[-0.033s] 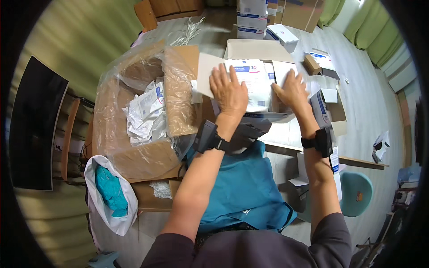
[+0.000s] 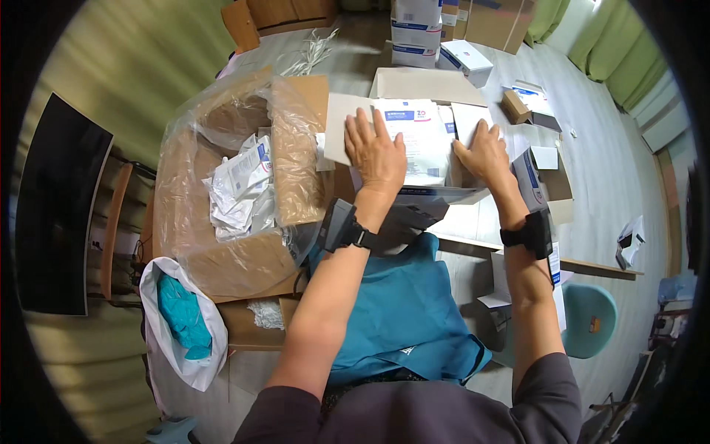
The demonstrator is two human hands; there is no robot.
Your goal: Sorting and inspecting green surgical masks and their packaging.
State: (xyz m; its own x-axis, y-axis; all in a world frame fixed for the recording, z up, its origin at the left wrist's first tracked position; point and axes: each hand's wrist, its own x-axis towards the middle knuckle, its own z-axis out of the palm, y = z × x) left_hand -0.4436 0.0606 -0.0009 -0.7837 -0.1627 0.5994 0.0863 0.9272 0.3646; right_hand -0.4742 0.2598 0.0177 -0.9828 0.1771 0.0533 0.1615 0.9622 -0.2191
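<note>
In front of me stands a small carton [image 2: 430, 83] with raised flaps, packed with white flat packets [image 2: 418, 148] that have a blue band on top. My left hand [image 2: 376, 157] lies flat with fingers spread over the carton's left flap [image 2: 339, 126], its thumb by the front packet. On the other side my right hand [image 2: 484, 155] rests against the right flap [image 2: 466, 118], thumb apart from slightly bent fingers. Neither hand holds a packet.
To the left is a big plastic-lined carton [image 2: 229, 263] with loose white packets [image 2: 244, 174] inside. A white bag [image 2: 151, 325] of teal cloth stands nearer. Small boxes [image 2: 532, 177] sit to the right, by a teal stool [image 2: 595, 322]. Stacked boxes [image 2: 416, 33] rise at the back.
My left hand has slid slightly left, uncovering more of the front packet's edge. The right hand has shifted a little on its flap.
</note>
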